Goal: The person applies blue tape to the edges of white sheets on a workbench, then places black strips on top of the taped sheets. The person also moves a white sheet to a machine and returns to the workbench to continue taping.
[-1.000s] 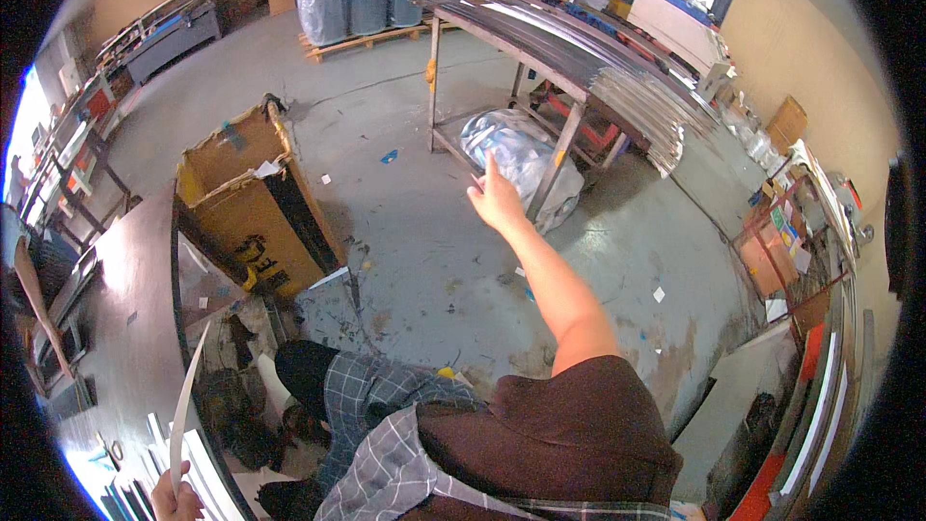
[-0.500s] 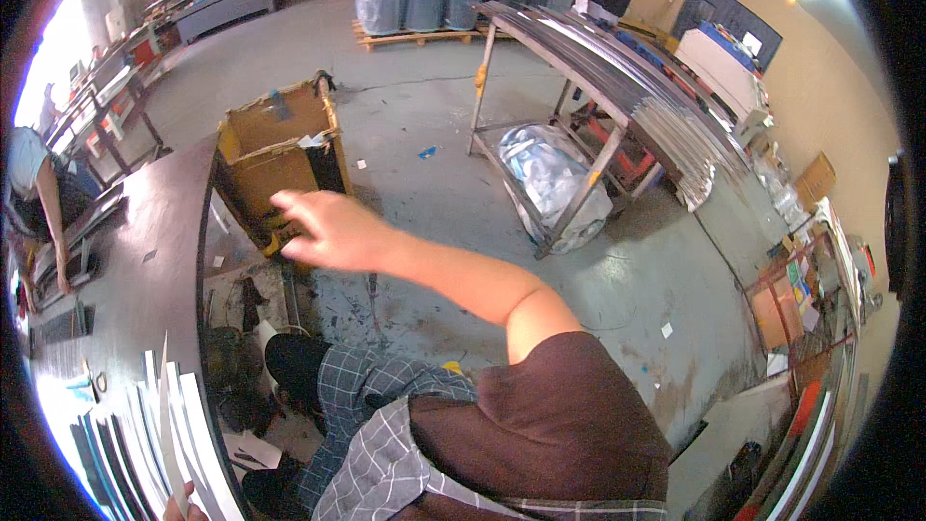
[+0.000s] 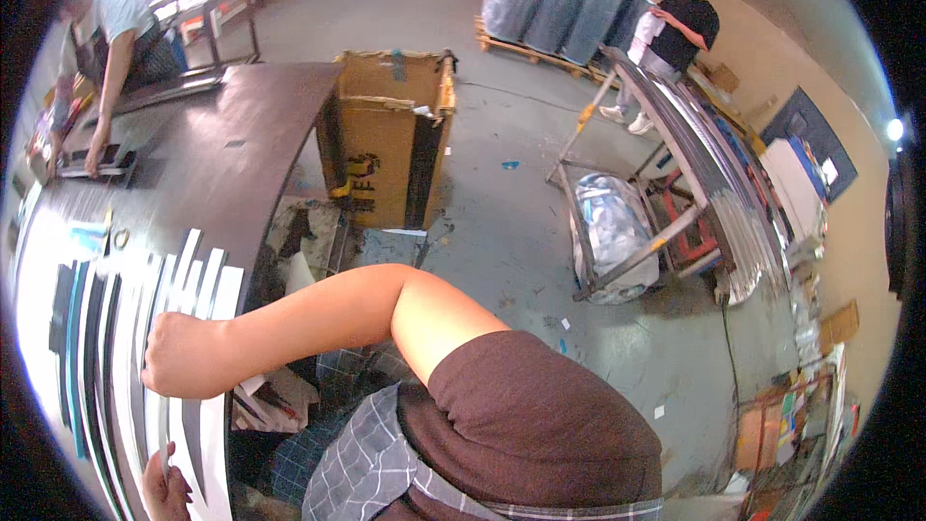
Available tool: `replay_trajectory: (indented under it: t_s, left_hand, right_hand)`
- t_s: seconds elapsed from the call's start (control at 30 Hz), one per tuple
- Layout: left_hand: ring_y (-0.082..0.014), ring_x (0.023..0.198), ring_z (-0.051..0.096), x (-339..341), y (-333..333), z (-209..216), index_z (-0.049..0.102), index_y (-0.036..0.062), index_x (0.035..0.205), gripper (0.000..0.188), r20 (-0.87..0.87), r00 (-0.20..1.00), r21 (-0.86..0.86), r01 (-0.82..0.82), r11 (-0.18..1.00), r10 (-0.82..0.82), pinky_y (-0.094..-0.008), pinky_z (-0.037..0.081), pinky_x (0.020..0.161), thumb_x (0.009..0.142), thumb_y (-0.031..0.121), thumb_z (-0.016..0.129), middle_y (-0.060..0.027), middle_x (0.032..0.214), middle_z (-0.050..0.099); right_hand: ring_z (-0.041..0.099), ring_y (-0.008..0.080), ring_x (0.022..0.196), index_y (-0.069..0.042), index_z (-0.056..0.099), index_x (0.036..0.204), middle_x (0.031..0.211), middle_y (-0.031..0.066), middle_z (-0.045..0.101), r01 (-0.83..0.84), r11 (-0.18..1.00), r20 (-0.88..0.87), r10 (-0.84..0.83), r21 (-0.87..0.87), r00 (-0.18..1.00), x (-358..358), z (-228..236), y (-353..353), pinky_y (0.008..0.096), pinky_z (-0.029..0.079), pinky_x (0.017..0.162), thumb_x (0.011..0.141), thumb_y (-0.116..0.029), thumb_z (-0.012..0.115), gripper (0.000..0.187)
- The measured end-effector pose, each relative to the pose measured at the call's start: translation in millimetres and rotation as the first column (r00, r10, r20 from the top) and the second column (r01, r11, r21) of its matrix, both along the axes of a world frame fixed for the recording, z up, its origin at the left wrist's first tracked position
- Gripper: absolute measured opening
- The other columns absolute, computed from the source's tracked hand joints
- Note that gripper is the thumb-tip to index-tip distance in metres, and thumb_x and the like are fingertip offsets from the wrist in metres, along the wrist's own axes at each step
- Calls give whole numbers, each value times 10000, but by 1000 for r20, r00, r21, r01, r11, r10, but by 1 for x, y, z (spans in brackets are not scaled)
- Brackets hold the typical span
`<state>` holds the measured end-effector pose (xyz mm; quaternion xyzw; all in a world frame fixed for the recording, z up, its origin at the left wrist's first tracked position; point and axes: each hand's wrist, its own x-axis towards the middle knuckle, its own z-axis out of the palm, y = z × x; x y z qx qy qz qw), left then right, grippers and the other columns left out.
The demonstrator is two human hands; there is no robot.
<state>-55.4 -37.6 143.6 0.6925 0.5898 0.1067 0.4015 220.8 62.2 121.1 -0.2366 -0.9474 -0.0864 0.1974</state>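
Observation:
Long thin strips (image 3: 230, 304), white, black and blue, lie side by side on the dark table at my left. My right hand (image 3: 188, 355) is closed in a fist over them, the forearm reaching across from the right. Its fingertips are turned away, so what they grip is hidden. Lower down, at the near end of the strips, my left hand (image 3: 166, 492) has thumb and fingers closed around a thin pale strip (image 3: 166, 439). That strip runs up toward my right hand.
Beyond the dark table's (image 3: 260, 125) right edge stands a tall open cardboard box (image 3: 386, 159). A co-worker (image 3: 121, 43) bends over the far left of the table. A metal rack (image 3: 694, 207) with long strips stands at right; another person (image 3: 685, 24) is behind it. Wrapped rolls (image 3: 555, 0) rest on a pallet.
My right hand has swung from near the cardboard box back to the strips and closed. My left hand stays at the strips' near end. The view has turned leftward.

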Motion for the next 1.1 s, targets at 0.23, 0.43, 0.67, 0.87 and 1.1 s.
replay_trajectory:
  t_s: [0.23, 0.43, 0.67, 0.87, 1.1]
  left_hand:
    - [-220, 1174, 589, -102, -27, -63, 447, -50, 1413, 653, 274, 944, 150, -228, 962, 181, -320, 499, 937, 873, 203, 713, -166, 1331, 574]
    - [-70, 721, 557, -81, -6, -59, 559, 34, 1329, 479, 306, 924, 195, -298, 934, 231, -222, 484, 616, 887, 181, 674, -62, 1083, 644]
    - [-51, 737, 465, -81, -43, -14, 634, 14, 1032, 195, 120, 956, 213, -289, 933, 268, -219, 424, 663, 851, 70, 677, 20, 846, 541]
    - [-51, 739, 433, -82, -57, -41, 632, 11, 995, 165, 130, 931, 198, -362, 911, 341, -221, 389, 645, 845, 48, 689, 27, 813, 520]
    - [-66, 786, 449, -86, -90, -53, 627, 25, 968, 170, 97, 876, 180, -482, 857, 472, -220, 399, 675, 825, 30, 719, 22, 858, 520]
  right_hand:
    - [713, 257, 734, -43, 657, 784, 743, 108, 674, -251, 967, -30, 250, -35, 968, -56, 6, 13, 375, 579, 653, 812, -132, 654, 94]
    - [697, 333, 799, -48, 628, 890, 808, 158, 677, -226, 968, -66, 219, -111, 973, -83, -19, 37, 441, 575, 715, 805, -80, 631, 91]
    - [590, 181, 657, -20, 591, 1279, 779, 94, 631, -275, 773, -18, 323, -571, 946, -101, 16, 19, 314, 469, 577, 881, -152, 695, 433]
    - [508, 101, 587, 16, 651, 1113, 664, 22, 563, -88, 513, 71, 282, -854, 957, -124, 4, 24, 270, 402, 523, 899, -153, 682, 275]
    - [476, 75, 559, 9, 652, 929, 618, 11, 536, -234, 533, -110, 255, -813, 961, -138, -24, 4, 256, 379, 504, 892, -142, 681, 158]
